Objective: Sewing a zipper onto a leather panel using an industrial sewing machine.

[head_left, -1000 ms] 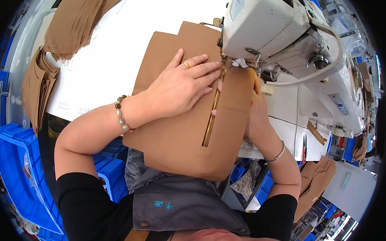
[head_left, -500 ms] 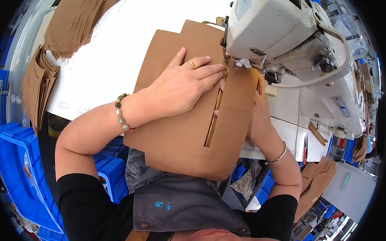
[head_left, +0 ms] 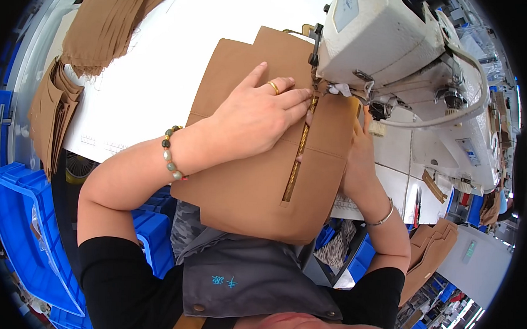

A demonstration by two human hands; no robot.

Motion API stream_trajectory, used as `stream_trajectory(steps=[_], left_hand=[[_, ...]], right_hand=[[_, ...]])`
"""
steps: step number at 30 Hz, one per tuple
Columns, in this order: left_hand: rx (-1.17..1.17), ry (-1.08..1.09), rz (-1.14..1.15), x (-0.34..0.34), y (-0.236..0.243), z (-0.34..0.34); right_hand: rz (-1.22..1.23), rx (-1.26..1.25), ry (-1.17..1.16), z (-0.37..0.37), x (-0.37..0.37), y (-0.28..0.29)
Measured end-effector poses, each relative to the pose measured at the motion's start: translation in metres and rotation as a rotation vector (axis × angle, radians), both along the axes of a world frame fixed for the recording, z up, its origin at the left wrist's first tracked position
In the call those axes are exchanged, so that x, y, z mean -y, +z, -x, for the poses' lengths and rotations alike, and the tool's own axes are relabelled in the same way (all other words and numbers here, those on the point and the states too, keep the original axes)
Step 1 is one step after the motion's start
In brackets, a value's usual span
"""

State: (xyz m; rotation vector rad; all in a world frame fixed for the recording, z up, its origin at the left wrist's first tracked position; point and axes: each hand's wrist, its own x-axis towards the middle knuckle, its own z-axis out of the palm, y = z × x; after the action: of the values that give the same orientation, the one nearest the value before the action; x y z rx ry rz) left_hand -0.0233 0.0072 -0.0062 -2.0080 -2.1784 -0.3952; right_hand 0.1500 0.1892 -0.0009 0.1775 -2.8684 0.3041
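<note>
At the sewing machine (head_left: 391,58), apparently stitching zippered panel (head_left: 247,190), left hand (head_left: 261,114) flat, right hand (head_left: 361,160) partly beneath, grip unclear; next likely needs steady feeding.

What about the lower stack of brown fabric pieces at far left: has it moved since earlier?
No: the lower stack shows no visible shift against the left edge of the white flat table.

A fabric panel (head_left: 244,193) lies on the table (head_left: 162,60), stacks (head_left: 105,25) to its left, sewing machine (head_left: 386,46) at right.
</note>
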Motion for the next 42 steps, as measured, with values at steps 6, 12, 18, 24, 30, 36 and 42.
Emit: stream_trajectory(steps=[6, 12, 18, 24, 30, 36, 42], left_hand=[[0.019, 0.019, -0.024, -0.001, -0.001, -0.001], [0.011, 0.017, -0.016, -0.001, -0.001, -0.003], [0.061, 0.024, -0.010, -0.002, 0.001, -0.004], [0.090, 0.007, 0.011, -0.001, 0.004, -0.004], [0.146, 0.009, 0.003, 0.000, 0.002, -0.004], [0.129, 0.012, -0.010, -0.001, 0.001, -0.005], [0.134, 0.019, -0.039, -0.003, 0.000, -0.007]], right_hand=[[0.028, 0.054, -0.026, -0.004, 0.001, 0.008], [0.024, -0.042, -0.214, -0.010, -0.020, 0.026], [0.061, -0.328, -0.216, -0.004, -0.010, 0.012], [0.126, -0.139, -0.093, 0.004, 0.003, -0.007], [0.089, -0.128, -0.083, 0.003, 0.000, -0.009], [0.025, -0.070, -0.085, 0.002, 0.000, -0.005], [0.015, -0.130, -0.081, 0.003, -0.003, -0.009]])
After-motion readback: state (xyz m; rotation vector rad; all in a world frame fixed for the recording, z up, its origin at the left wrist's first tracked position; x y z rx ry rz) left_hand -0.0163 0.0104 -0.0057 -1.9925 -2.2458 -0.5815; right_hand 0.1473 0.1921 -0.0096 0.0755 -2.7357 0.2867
